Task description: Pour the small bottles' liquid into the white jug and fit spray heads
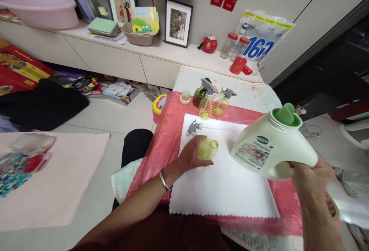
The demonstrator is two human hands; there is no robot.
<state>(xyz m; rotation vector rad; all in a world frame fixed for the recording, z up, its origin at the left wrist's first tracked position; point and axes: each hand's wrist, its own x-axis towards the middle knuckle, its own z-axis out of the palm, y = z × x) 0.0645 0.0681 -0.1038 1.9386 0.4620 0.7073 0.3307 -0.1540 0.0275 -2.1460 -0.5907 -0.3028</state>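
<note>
A small yellow-green ribbed bottle (pixel 208 149) with an uncovered neck is gripped in my left hand (pixel 193 154) over the white mat (pixel 221 189). By its handle, my right hand (pixel 313 172) holds a large pale green jug (pixel 262 143), slightly tilted, its green spout uncapped and apart from the bottle. A grey spray head (pixel 194 127) lies on the mat just beyond my left hand. Behind the mat stand a clear yellowish spray bottle (pixel 205 107), a second one (pixel 221 106), and a dark green bottle (pixel 198 96). A pale cap (pixel 185 97) sits to their left.
Red plastic (pixel 152 143) covers the table under the mat. Beyond it, a shelf (pixel 152 53) holds picture frames, jars and a large plastic bag (pixel 259 39). At left, a pink-covered surface (pixel 72 174) carries colourful small pieces (pixel 14 172).
</note>
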